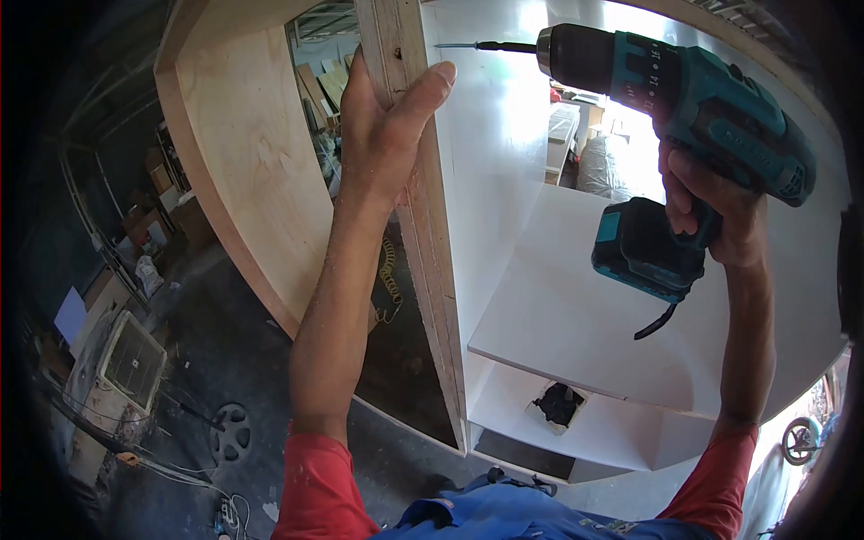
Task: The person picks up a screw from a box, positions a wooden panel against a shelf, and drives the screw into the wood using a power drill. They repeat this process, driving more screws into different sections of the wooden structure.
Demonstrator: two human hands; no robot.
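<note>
My right hand [724, 207] is wrapped around the handle of a teal and black cordless drill [720, 117], its battery hanging below the grip. The drill lies level with its nose to the left. From the chuck runs a black bit [506, 47], and a thin silver screw [456, 45] at its end points at the white inner side panel [486, 162], its tip close to the panel's front edge. My left hand [391, 139] grips the bare wooden upright [427, 261] of the cabinet frame from the left, thumb across its front edge a little below the screw's height.
White shelves [603, 306] fill the right-hand bay, and a lower one has a square hole [558, 405] with black material in it. A curved plywood panel [252, 162] stands left. Below hangs a coiled yellow hose [388, 270]. A wheel-like base [231, 432] and cables lie on the dark floor.
</note>
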